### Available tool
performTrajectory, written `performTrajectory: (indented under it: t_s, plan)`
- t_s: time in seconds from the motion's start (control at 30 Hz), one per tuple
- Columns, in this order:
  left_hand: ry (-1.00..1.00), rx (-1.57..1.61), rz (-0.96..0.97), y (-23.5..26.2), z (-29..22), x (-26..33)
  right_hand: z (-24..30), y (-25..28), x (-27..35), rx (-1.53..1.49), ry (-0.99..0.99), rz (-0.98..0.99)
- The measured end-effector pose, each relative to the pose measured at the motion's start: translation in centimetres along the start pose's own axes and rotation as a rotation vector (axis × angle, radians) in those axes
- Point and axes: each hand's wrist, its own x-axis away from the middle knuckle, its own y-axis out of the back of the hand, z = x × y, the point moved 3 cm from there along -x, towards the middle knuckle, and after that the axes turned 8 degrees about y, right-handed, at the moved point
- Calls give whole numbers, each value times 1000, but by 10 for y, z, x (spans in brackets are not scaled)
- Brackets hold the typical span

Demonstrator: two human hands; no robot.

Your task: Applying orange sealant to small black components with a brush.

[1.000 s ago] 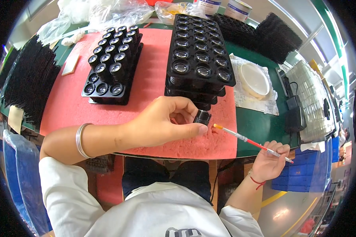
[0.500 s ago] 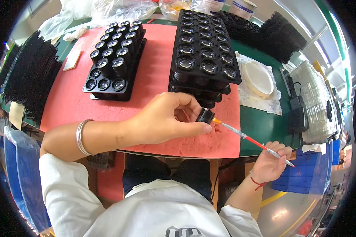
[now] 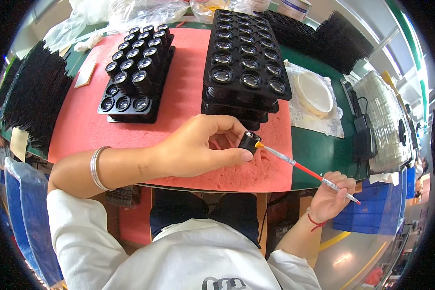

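L hand (image 3: 198, 152) pinches a small black lens barrel (image 3: 250, 141) by its sides near the table's front edge, R hand (image 3: 329, 195) closed round a thin brush (image 3: 302, 169) w/ tip at its rim—prob. light, rigid, glass fragile, so hold the sidewall only.

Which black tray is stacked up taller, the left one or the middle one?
The middle tray stack, nearest the left hand: several trays piled up. The left tray sits lower.

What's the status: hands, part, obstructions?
Left hand pinching small black lens barrel over red mat. Right hand holding thin brush, tip at barrel's rim. Stacked black trays close behind; nothing between brush and barrel.
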Motion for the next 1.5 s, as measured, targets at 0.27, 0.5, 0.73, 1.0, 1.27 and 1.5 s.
performTrajectory:
  t_s: [0.27,0.5,0.73,1.0,1.27,1.5]
  plan:
    - [18,49,134,-2,3,0,1,0,1,6,-7,-22]
    - [32,2,115,-1,1,2,-4,7,-1,-215,-47,-223]
    - [-678,-738,-153,-2,-40,32,1,6,-5,-353,-78,-314]
    - [-454,-991,-950,53,-54,83,0,11,-3,-369,-89,-329]
    - [-51,-963,-1154,129,-28,119,0,8,-3,-337,-86,-297]
    - [128,-959,-1066,135,-23,105,0,4,-4,-285,-71,-298]
